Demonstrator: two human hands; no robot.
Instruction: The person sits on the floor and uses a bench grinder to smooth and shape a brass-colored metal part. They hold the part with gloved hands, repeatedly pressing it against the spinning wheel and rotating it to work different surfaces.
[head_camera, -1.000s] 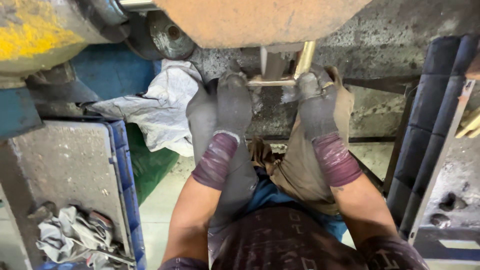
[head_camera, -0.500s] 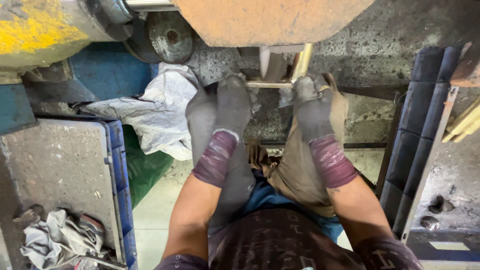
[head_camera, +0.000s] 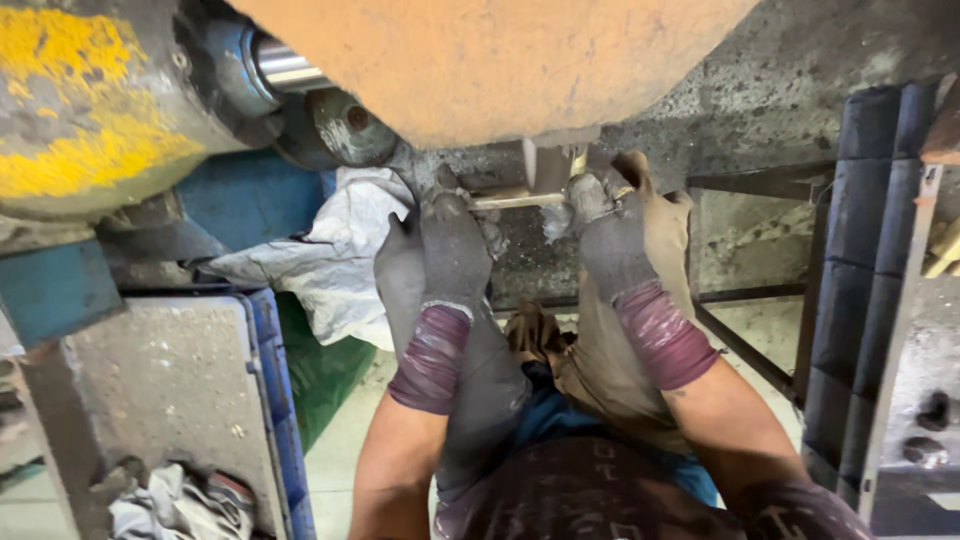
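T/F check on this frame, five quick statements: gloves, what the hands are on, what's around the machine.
1. Both hands wear dark grey gloves with purplish cuffs. True: left hand, right hand.
2. The hands grip a thin pale metal bar between them, just under the large orange machine body. True.
3. The right hand is resting on the blue crate. False: the blue crate sits at lower left, apart from both hands.
4. A crumpled white cloth lies to the left of the left hand. True.
5. The yellow painted part is on the right side of the frame. False: the yellow part is at upper left.
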